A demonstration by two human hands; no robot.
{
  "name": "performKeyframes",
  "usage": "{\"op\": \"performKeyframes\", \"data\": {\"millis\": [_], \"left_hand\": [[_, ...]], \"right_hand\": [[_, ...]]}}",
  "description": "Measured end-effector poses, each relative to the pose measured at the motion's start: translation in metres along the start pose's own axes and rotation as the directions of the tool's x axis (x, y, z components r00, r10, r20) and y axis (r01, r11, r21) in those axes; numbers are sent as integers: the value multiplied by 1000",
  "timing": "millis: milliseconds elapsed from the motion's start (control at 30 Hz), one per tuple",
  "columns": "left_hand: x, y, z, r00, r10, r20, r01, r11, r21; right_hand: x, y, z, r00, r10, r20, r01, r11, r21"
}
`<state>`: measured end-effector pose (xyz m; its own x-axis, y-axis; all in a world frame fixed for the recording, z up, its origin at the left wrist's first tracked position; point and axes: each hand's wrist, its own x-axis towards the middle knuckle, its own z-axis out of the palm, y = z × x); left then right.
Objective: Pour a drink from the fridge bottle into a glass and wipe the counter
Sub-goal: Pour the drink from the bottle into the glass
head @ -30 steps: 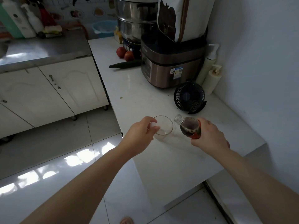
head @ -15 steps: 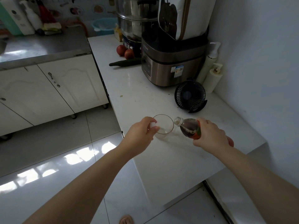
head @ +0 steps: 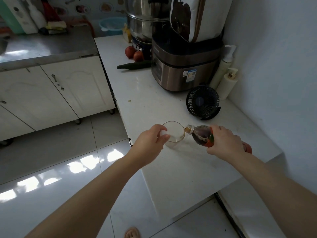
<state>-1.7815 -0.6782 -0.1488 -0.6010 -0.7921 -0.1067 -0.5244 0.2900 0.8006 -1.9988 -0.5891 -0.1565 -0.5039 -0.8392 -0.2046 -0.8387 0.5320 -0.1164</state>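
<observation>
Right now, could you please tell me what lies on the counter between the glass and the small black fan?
Nothing: in the head view, only bare white counter shows between the glass and the fan.

Single wide-angle head view, looking forward and steeply down from above. The counter (head: 145, 93) runs from centre toward 12 o'clock; floor (head: 68, 152) fills 7 to 9 o'clock, wall (head: 274, 66) 2 o'clock. Left hand (head: 151, 141) and right hand (head: 224, 143) sit near, mid-frame.
</observation>
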Motion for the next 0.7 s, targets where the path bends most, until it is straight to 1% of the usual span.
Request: {"op": "performKeyframes", "data": {"millis": [700], "left_hand": [[1,0,2,1000,-19,2,19,1000,3]], "right_hand": [[8,9,-11,999,-8,41,14,990,-138]]}}
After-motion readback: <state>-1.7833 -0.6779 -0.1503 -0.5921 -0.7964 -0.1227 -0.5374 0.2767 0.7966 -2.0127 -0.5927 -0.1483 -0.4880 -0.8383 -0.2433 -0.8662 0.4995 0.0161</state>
